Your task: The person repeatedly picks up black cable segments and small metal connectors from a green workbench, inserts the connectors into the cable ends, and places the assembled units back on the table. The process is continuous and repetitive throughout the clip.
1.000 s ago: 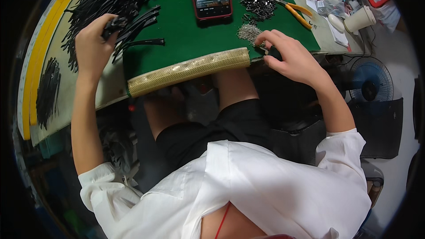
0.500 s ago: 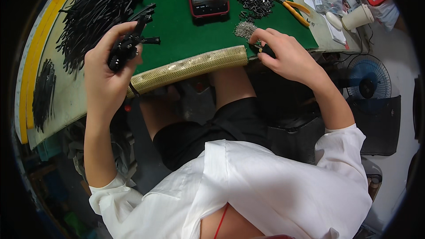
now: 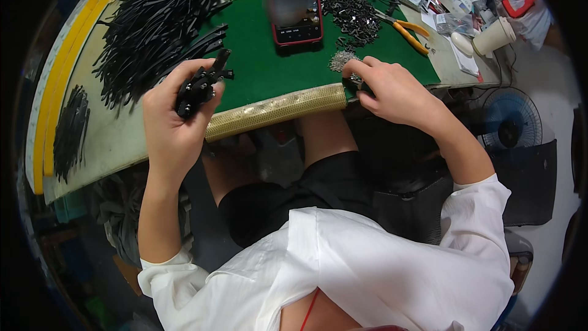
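Observation:
My left hand (image 3: pixel 173 103), closed, grips a bundle of black glasses temples (image 3: pixel 197 90) above the left end of a gold mesh-covered roll (image 3: pixel 275 108). Their ends stick up past my thumb and fingers. At the other end of the roll, my right hand (image 3: pixel 395 89) is closed around a small black-handled tool (image 3: pixel 365 92), mostly hidden by the fingers. Its thumb and index finger are at a small heap of tiny silver parts (image 3: pixel 340 59) on the green mat (image 3: pixel 254 83).
Beyond my left hand spreads a large pile of black temples (image 3: pixel 162 21); a smaller bunch (image 3: pixel 72 132) lies left. A red-edged phone (image 3: pixel 298 27) stands mid-mat, beside small black pieces (image 3: pixel 352 15). Orange-handled pliers (image 3: pixel 410 29), a white cup (image 3: pixel 493 37) and a fan (image 3: pixel 509 124) are right.
The view has shifted slightly. My left hand has moved right with the bundle and turned a little. My right fingers have bent down at the silver heap, hiding more of the tool.

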Tool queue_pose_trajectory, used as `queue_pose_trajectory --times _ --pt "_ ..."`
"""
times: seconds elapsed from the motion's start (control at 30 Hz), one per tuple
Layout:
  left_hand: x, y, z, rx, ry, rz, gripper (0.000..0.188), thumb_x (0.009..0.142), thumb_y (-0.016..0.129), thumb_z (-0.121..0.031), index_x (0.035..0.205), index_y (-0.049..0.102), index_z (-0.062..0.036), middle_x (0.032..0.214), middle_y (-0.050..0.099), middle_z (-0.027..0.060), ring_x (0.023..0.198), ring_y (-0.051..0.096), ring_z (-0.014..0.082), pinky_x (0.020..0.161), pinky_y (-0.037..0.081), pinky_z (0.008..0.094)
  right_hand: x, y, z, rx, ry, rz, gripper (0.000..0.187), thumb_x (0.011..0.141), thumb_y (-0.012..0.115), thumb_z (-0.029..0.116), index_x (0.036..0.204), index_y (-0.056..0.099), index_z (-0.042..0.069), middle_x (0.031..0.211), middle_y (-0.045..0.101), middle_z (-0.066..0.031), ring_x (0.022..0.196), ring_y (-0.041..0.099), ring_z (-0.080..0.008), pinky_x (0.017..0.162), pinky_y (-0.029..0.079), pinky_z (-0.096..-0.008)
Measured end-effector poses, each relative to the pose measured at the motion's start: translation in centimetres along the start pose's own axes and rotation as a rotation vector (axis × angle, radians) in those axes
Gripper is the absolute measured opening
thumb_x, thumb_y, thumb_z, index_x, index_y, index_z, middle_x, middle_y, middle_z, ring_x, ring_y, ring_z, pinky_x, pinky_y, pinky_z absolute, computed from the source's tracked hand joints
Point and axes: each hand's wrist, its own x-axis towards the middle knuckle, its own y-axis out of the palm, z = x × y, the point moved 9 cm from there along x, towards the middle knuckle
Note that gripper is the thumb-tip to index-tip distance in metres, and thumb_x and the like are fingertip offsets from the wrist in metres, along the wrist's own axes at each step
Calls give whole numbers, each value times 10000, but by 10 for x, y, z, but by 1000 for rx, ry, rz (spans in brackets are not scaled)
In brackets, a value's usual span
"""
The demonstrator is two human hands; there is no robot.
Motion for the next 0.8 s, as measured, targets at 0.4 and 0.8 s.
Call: queue_pose_trajectory --times 0.4,0.8 --pt "-10 38 -47 247 426 -112 490 595 698 78 1077 658 3 890 674 151 742 675 326 619 542 352 2 3 69 1383 55 0 413 916 624 178 1307 516 97 1072 565 -58 530 524 -39 430 409 -164" --pt "-15 40 -36 164 317 -98 457 657 606 123 1099 660 23 859 672 138 725 685 261 666 533 296 7 4 88 1501 -2 33 366 961 615 189 1310 527 125 1072 549 -62 541 553 -45 452 438 -179"
